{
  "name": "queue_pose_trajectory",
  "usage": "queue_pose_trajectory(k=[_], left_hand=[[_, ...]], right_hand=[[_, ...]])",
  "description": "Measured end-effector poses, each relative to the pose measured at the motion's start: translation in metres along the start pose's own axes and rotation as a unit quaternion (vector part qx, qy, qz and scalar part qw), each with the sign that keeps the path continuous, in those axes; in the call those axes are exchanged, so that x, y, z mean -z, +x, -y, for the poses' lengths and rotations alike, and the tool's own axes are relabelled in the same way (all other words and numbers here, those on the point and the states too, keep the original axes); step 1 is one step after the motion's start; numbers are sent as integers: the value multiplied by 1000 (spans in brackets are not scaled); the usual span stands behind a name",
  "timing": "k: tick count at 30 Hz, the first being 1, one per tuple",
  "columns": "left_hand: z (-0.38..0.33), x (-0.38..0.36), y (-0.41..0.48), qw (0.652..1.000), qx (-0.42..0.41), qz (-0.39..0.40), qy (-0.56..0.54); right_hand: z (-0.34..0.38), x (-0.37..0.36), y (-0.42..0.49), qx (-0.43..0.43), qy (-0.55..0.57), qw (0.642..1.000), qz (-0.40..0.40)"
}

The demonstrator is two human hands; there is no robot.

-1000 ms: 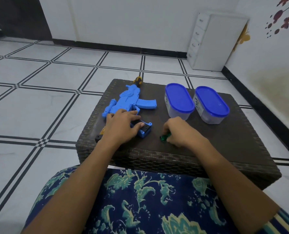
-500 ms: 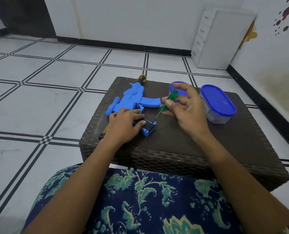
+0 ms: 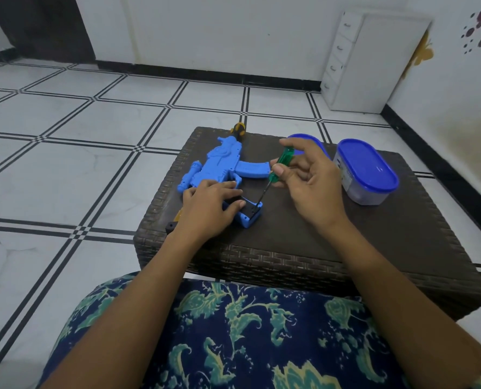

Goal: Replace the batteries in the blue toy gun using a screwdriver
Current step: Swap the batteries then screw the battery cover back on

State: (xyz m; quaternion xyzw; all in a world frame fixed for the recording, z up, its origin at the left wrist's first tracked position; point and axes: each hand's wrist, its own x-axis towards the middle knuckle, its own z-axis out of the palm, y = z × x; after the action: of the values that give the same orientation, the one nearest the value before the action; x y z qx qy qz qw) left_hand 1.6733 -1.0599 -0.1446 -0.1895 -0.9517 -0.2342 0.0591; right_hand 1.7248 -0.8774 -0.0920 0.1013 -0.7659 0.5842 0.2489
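1. Found the blue toy gun (image 3: 219, 167) lying on its side on the left part of the dark wicker table (image 3: 346, 234), one end toward the far edge and the other nearest the person.
2. Pressed down on the gun's near part with the left hand (image 3: 208, 206), fingers laid flat and slightly spread, thumb beside the black compartment (image 3: 250, 210) at the near end.
3. Pinched the green-handled screwdriver (image 3: 282, 161) in the right hand (image 3: 312, 186), thumb and fingertips curled round the handle, the other fingers loosely bent.
4. Held that tool tilted, handle up and to the right, thin dark shaft slanting down to the left, tip at the compartment's right corner; could not tell whether it sat in a screw.
5. Noted two clear oval containers with blue lids on the table's far right: the right container (image 3: 367, 169) in full view, the left container (image 3: 303, 137) mostly hidden behind the right hand.
6. Spotted a yellow-and-black handle (image 3: 238, 128) at the far edge, just beyond the gun, and a yellow-and-black piece (image 3: 174, 223) partly under the left wrist.
7. Saw floral fabric (image 3: 247, 332) across the lap, a tiled floor (image 3: 93, 164) around the table, and a white drawer unit (image 3: 374, 60) by the far wall.
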Motion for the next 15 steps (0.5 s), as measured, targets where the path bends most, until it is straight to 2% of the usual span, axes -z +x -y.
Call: queue_pose_trajectory(k=[7,15], left_hand=[[-2,1,-1,1000,-1,2,0],[-1,0,0,1000,-1,-1,6]], right_hand=[[-7,-3,-1,9,-27,999,16],[-9,-6,0,27,-82,996,-21]])
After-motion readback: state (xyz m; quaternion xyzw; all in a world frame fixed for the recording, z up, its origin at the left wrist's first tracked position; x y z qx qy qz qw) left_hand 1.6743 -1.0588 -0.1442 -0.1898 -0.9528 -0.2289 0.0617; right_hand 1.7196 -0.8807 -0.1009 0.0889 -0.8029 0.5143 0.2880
